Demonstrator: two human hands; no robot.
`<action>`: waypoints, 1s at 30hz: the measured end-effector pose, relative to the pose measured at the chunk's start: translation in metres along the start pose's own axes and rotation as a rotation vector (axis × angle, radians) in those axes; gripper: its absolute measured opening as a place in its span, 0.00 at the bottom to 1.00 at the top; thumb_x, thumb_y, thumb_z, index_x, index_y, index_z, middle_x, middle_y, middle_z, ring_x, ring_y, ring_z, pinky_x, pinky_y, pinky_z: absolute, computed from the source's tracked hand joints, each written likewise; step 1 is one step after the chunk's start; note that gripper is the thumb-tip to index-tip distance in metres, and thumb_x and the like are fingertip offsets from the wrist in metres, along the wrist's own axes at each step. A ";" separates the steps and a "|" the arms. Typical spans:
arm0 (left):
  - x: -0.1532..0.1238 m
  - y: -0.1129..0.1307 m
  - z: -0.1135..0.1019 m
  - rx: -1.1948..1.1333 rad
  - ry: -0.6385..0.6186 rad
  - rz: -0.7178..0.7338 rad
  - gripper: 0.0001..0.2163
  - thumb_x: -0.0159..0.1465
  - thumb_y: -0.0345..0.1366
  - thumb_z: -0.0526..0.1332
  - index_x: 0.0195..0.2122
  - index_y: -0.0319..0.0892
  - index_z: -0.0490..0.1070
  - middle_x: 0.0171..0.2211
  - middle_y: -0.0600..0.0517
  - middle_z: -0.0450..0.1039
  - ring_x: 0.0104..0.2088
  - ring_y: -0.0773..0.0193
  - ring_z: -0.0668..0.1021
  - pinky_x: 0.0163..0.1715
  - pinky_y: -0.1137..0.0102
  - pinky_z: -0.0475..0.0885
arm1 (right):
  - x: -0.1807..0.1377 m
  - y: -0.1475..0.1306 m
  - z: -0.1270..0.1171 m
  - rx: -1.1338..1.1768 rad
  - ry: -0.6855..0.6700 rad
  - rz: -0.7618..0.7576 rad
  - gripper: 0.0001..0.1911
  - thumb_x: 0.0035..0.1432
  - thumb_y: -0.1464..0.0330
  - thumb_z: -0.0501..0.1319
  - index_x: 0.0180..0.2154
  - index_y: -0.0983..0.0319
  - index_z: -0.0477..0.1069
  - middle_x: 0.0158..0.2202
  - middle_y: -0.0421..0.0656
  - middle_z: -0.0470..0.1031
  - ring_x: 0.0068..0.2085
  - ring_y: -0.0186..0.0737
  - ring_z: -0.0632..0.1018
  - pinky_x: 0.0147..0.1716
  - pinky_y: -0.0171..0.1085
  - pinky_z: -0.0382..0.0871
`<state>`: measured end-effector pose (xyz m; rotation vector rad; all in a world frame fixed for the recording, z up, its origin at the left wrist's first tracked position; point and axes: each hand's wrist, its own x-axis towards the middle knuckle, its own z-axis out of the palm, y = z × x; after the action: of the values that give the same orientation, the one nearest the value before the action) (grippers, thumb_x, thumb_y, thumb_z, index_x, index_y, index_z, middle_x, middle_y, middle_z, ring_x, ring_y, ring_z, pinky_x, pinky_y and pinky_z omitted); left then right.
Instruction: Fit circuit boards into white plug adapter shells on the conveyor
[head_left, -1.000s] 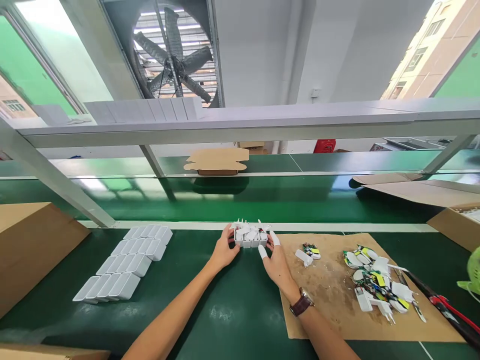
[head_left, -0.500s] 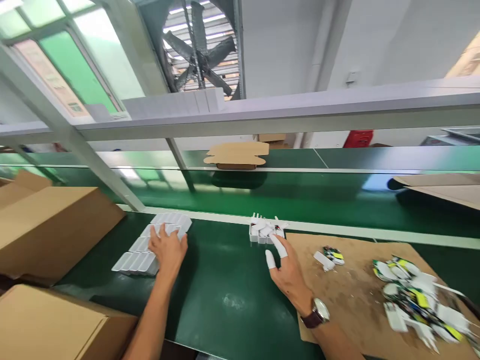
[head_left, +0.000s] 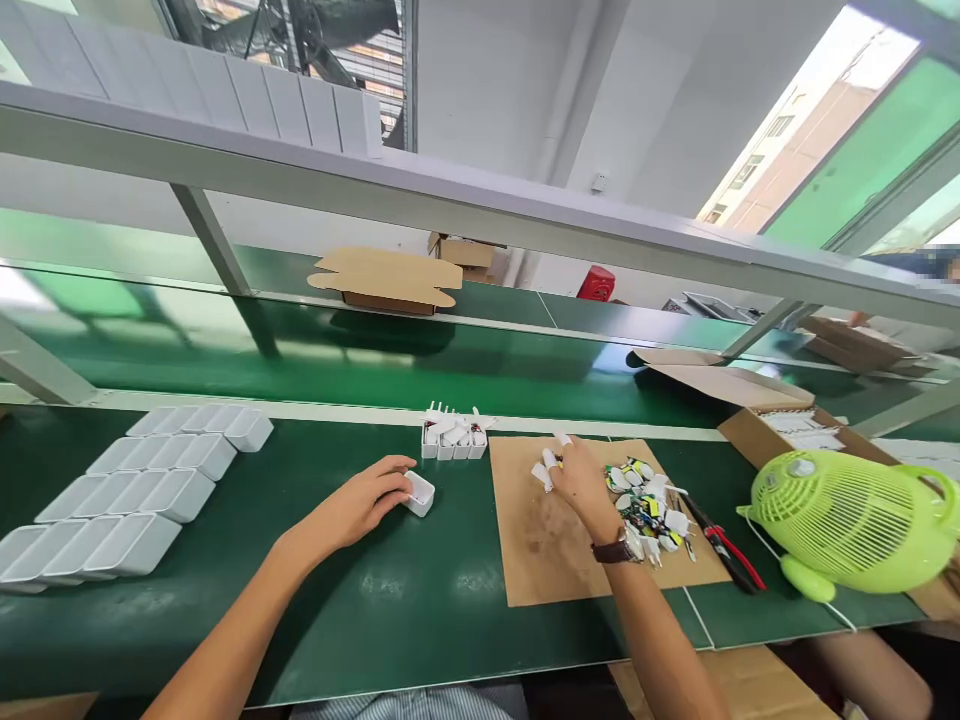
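Observation:
My left hand point(head_left: 375, 497) grips a small white open-topped plastic case point(head_left: 419, 494) by its left side, low over the green bench. My right hand point(head_left: 583, 482), with white finger cots on thumb and finger, reaches down to the brown cardboard sheet point(head_left: 551, 560). Its fingers close round a small circuit board, mostly hidden beneath them, and a white piece point(head_left: 541, 477) shows beside the thumb. Right of that hand lies a pile of circuit boards with white parts point(head_left: 649, 505). Filled white cases point(head_left: 454, 440) stand in a row at the bench's back edge.
Rows of white cases point(head_left: 142, 490) cover the bench at left. Red-handled pliers point(head_left: 724, 550) lie right of the cardboard, near a lime-green fan point(head_left: 855, 520). An open carton point(head_left: 795, 425) stands behind the fan. A raised metal rail point(head_left: 480, 205) crosses above the bench.
My left hand has come right from the rows of cases, now with one case in it. My right hand has shifted from near the filled cases to the circuit board on the cardboard. The view has swung right.

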<state>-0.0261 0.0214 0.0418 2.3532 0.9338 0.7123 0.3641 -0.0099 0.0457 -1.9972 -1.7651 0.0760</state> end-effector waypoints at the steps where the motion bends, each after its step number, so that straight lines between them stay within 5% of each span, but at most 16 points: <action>1: 0.003 0.000 0.001 -0.025 -0.042 0.011 0.15 0.72 0.38 0.52 0.39 0.49 0.79 0.57 0.50 0.75 0.49 0.59 0.82 0.48 0.67 0.79 | -0.003 0.011 -0.004 -0.048 -0.026 0.055 0.08 0.60 0.71 0.60 0.41 0.64 0.76 0.42 0.56 0.79 0.45 0.56 0.80 0.46 0.48 0.72; 4: 0.011 -0.004 0.008 -0.081 -0.073 0.014 0.18 0.71 0.34 0.48 0.40 0.49 0.80 0.57 0.49 0.76 0.50 0.59 0.82 0.49 0.67 0.78 | -0.013 0.029 -0.008 -0.098 -0.059 0.114 0.07 0.58 0.70 0.62 0.27 0.60 0.71 0.27 0.49 0.76 0.33 0.51 0.79 0.33 0.41 0.69; 8: 0.010 -0.005 0.021 -0.180 -0.010 -0.068 0.15 0.73 0.39 0.50 0.48 0.48 0.77 0.59 0.48 0.74 0.54 0.57 0.80 0.52 0.65 0.78 | -0.011 0.031 -0.003 -0.089 -0.062 0.143 0.10 0.57 0.67 0.62 0.24 0.58 0.68 0.25 0.46 0.75 0.32 0.46 0.78 0.29 0.38 0.65; 13: -0.005 -0.003 0.038 -0.220 0.040 -0.112 0.20 0.63 0.43 0.67 0.55 0.47 0.72 0.59 0.46 0.74 0.55 0.53 0.79 0.56 0.60 0.76 | 0.012 0.026 -0.002 0.010 -0.141 0.183 0.01 0.49 0.72 0.63 0.28 0.61 0.72 0.24 0.42 0.76 0.28 0.44 0.77 0.28 0.37 0.68; 18: -0.010 -0.002 0.041 -0.180 -0.021 -0.150 0.19 0.64 0.43 0.67 0.55 0.48 0.71 0.60 0.47 0.73 0.59 0.51 0.77 0.58 0.58 0.74 | 0.015 0.001 -0.002 0.148 -0.261 0.147 0.18 0.49 0.76 0.63 0.45 0.64 0.77 0.37 0.46 0.83 0.35 0.44 0.82 0.35 0.38 0.77; 24: -0.008 0.003 0.039 -0.164 -0.007 -0.128 0.16 0.63 0.40 0.68 0.52 0.47 0.71 0.57 0.47 0.75 0.56 0.51 0.78 0.56 0.58 0.74 | -0.009 -0.040 0.001 0.158 -0.480 -0.190 0.26 0.56 0.68 0.67 0.57 0.57 0.73 0.56 0.49 0.79 0.54 0.51 0.80 0.57 0.50 0.73; 30: -0.011 0.003 0.042 -0.149 -0.004 -0.165 0.20 0.63 0.42 0.68 0.56 0.47 0.70 0.58 0.47 0.75 0.55 0.51 0.78 0.54 0.59 0.75 | -0.020 -0.043 -0.003 0.017 -0.540 -0.427 0.30 0.53 0.80 0.62 0.58 0.59 0.71 0.54 0.49 0.78 0.58 0.51 0.76 0.58 0.49 0.72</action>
<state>-0.0052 0.0013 0.0098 2.1199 1.0221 0.6859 0.3219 -0.0276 0.0593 -1.6360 -2.4774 0.5287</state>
